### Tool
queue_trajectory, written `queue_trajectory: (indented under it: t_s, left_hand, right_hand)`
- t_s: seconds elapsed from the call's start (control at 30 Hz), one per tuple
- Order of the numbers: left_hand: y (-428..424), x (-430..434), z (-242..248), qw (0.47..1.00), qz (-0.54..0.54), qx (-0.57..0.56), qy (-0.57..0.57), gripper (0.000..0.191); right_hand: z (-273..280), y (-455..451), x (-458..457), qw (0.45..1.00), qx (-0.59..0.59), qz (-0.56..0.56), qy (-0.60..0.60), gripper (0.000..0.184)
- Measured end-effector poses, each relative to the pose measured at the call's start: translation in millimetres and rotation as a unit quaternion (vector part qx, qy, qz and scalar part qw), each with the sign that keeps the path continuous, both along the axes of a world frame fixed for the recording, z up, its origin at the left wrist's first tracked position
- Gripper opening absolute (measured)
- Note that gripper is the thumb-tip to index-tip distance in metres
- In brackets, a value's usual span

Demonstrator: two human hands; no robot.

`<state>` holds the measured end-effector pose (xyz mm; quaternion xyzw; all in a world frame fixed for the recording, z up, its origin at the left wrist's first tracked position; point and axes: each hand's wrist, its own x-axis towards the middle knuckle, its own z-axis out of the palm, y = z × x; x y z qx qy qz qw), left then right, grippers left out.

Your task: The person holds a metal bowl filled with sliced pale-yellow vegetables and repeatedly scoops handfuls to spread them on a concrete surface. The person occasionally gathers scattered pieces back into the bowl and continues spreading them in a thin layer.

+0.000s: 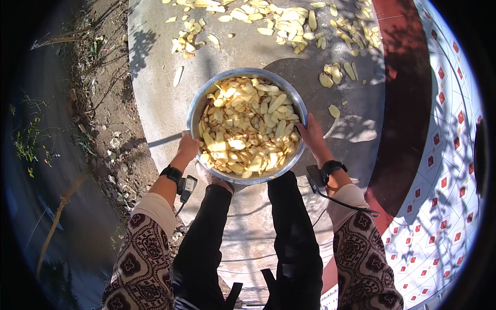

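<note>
A round metal basin (245, 181) is held out in front of my legs, heaped with pale yellow slices (248, 128) of what looks like a root or a fruit. My left hand (188, 147) grips its rim at the left, thumb on the edge. On the opposite side my right hand (311, 133) holds the rim, with the thumb over the inner wall and the fingers outside. The fingers under the basin are partly hidden. Beneath it lies the concrete slab, where the basin casts a round shadow (286, 66) to its upper right.
More slices (290, 23) lie spread over the far part of the concrete slab (162, 104). A small group of slices (331, 73) is beyond the basin to the right. Bare soil with litter (112, 112) borders the left; a dark red strip (407, 104) and patterned tiles (441, 186) border the right.
</note>
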<state>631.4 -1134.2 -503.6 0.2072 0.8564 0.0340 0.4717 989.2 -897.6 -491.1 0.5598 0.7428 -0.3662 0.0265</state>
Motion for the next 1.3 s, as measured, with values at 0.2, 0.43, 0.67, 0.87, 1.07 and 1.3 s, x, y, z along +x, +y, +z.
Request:
queue_trajectory:
  t_s: [0.2, 0.43, 0.67, 0.87, 1.07, 1.3]
  left_hand:
    - [-48, 24, 42, 0.998, -0.044, -0.008, -0.051, 0.061]
    - [-90, 55, 39, 0.995, -0.088, -0.054, -0.017, 0.075]
    - [-151, 91, 53, 0.999, 0.017, -0.010, 0.025, 0.035]
    - [-192, 105, 22, 1.000, -0.018, 0.001, 0.005, 0.037]
    - [-219, 111, -30, 0.997, -0.068, 0.013, 0.022, 0.043]
    - [-265, 104, -105, 0.892, -0.449, -0.024, 0.051, 0.027]
  right_hand:
    - [52, -90, 60, 0.997, -0.056, -0.058, 0.017, 0.034]
    - [21, -170, 105, 0.991, -0.094, -0.039, -0.085, 0.042]
    - [12, -214, 133, 0.992, -0.110, 0.016, -0.060, 0.035]
    - [-1, -237, 138, 0.991, -0.096, 0.011, -0.094, 0.028]
    - [-52, -278, 150, 0.987, -0.101, -0.009, -0.125, 0.042]
    - [-70, -312, 144, 0.992, -0.053, 0.005, -0.113, 0.036]
